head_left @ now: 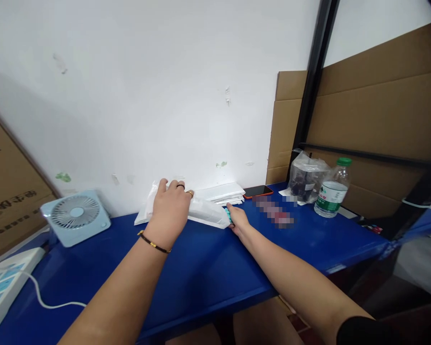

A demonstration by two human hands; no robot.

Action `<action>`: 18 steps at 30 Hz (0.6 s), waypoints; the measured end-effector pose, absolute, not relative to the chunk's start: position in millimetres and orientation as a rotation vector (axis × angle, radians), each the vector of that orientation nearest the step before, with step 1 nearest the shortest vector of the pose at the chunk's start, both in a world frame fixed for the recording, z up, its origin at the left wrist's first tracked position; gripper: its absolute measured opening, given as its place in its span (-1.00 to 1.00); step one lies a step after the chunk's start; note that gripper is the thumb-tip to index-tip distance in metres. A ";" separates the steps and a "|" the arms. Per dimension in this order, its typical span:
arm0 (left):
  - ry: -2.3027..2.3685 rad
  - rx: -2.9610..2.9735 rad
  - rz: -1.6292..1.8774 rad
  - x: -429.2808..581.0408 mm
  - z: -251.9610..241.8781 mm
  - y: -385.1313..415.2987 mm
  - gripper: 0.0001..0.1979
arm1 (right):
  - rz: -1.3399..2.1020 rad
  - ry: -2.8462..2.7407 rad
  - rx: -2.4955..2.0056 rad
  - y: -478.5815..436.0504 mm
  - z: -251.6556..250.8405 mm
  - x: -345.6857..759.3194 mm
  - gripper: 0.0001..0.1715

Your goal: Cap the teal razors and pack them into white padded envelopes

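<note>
My left hand lies palm down on a white plastic bag on the blue table, fingers spread over its left part, near the wall. My right hand is at the bag's right end, closed around a small teal object that sticks out at the bag's edge. The object is mostly hidden by the fingers and the bag. A bracelet sits on my left wrist and rings on its fingers.
A stack of white packets and a phone lie behind the bag. A clear bag and water bottle stand at right. A small fan and power strip are at left. Cardboard lines the right side.
</note>
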State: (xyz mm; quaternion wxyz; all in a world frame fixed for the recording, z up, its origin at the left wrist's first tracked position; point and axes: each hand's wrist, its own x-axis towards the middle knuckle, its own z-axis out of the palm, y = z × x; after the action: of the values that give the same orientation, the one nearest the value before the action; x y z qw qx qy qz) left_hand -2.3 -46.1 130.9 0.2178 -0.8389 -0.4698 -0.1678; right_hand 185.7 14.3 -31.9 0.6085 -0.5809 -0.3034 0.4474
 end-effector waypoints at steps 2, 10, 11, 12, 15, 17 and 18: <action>-1.386 -2.243 -0.321 -11.8 126.0 -45.8 -0.67 | 0.894 -0.785 -1.434 15.0 -31.3 203.6 -0.66; -1.591 -2.231 -0.111 -53.5 113.1 -38.2 -0.66 | 0.357 -1.192 -1.712 11.3 -33.7 250.9 -0.56; -1.609 -2.215 -0.071 -60.6 112.0 -36.7 -0.63 | 0.319 -1.231 -1.732 10.7 -34.8 249.5 -0.55; -1.635 -2.196 -0.028 -68.3 110.9 -35.3 -0.58 | 0.288 -1.268 -1.751 10.1 -36.0 247.5 -0.54; -1.753 -2.158 0.083 -94.8 107.4 -30.6 -0.37 | 0.222 -1.364 -1.797 8.5 -38.8 241.6 -0.51; -1.840 -2.153 0.101 -114.9 103.3 -26.4 -0.29 | 0.188 -1.423 -1.823 7.7 -39.8 240.0 -0.50; -1.887 -2.144 0.091 -125.6 100.2 -23.8 -0.26 | 0.172 -1.450 -1.834 7.4 -40.1 239.8 -0.50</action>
State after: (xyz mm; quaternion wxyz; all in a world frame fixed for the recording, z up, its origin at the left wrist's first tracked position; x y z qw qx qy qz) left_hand -125.6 -23.8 100.2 0.1418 -0.7427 -0.6537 0.0316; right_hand 239.8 7.4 -40.1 0.3881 -0.7210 -0.5700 0.0677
